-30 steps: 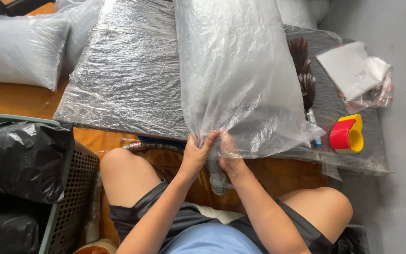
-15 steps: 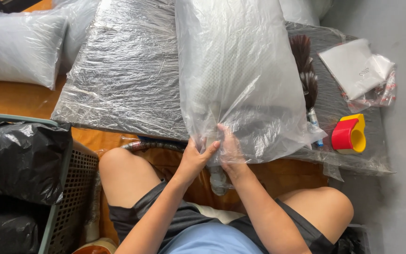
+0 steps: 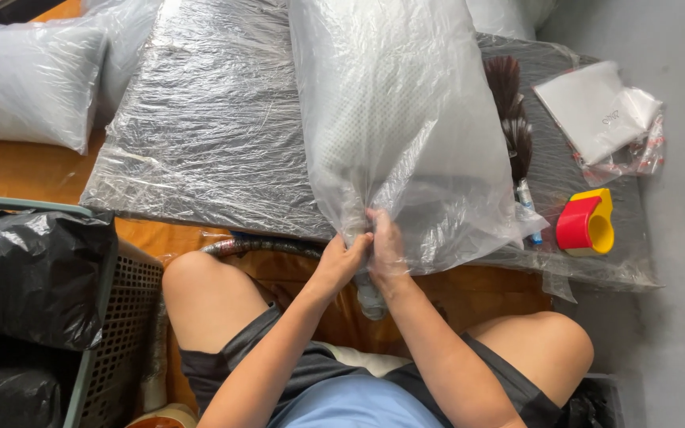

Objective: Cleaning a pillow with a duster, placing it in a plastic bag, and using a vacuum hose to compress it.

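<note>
A white pillow in a clear plastic bag (image 3: 394,119) lies lengthwise on a low board wrapped in plastic film (image 3: 208,135). Its open end hangs over the board's near edge, right in front of me. My left hand (image 3: 338,261) and my right hand (image 3: 386,250) meet at that end and pinch the loose plastic together. The fingers of both hands are closed on the gathered film. A grey ribbed hose (image 3: 370,297) shows just under my hands.
A red and yellow tape dispenser (image 3: 587,223) sits on the board's right side, with a dark feather duster (image 3: 513,119) and packets of folded white cloth (image 3: 600,115). Another bagged pillow (image 3: 29,83) lies far left. A basket with black bags (image 3: 33,277) stands by my left knee.
My left hand's fingers have curled shut on the plastic and drawn in against my right hand. The bag's end is bunched tighter than before.
</note>
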